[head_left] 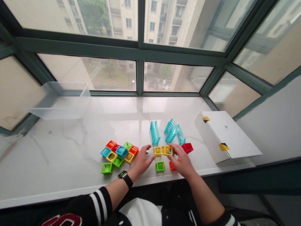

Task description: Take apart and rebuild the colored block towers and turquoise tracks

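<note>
Two yellow hollow blocks sit side by side in front of me, touching each other. My right hand pinches the right one between thumb and fingers. My left hand, with a watch on the wrist, has its fingers apart; its thumb tip is close to the left yellow block. Below the pair lies a green block. An orange-red block is partly hidden by my right hand, and a red block lies just beyond it.
Left of my hands is a cluster of colored blocks, with a green block at its front. Clear blue track pieces lie behind the yellow blocks. A transparent bin stands back left, a white box right. Windows border the marble-look ledge.
</note>
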The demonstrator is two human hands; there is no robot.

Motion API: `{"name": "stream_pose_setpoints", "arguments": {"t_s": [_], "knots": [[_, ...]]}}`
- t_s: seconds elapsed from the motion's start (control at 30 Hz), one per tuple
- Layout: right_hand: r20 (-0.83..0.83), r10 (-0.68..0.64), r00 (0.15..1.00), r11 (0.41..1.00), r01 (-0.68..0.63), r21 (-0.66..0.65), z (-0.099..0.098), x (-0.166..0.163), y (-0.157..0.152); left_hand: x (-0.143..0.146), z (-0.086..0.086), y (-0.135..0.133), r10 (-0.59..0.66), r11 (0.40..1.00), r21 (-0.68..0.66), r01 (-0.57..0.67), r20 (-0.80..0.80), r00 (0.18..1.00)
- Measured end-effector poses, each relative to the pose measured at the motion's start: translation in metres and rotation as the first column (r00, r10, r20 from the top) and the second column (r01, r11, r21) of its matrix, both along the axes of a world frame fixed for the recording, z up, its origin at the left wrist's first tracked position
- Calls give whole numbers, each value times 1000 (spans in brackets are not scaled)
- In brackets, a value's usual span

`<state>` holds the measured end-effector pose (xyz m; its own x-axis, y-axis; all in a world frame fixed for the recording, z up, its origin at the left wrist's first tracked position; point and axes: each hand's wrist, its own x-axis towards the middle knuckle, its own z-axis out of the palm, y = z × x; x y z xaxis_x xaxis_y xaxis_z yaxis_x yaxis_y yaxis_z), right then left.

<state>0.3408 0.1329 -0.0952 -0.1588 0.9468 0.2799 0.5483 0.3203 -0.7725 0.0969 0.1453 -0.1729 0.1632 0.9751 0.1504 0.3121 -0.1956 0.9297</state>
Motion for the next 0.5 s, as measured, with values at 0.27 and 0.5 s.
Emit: {"name": "stream_pose_setpoints", "arguments": {"t_s": [0.27, 0.5], "knots": [[113, 80, 990, 994, -71, -88, -11, -11, 19, 10, -17, 13, -21, 998, 61, 35, -214, 977], [135, 109, 985, 989, -94, -113, -17, -20, 35, 14, -19, 13, -21, 995, 84, 47, -284, 959]]}}
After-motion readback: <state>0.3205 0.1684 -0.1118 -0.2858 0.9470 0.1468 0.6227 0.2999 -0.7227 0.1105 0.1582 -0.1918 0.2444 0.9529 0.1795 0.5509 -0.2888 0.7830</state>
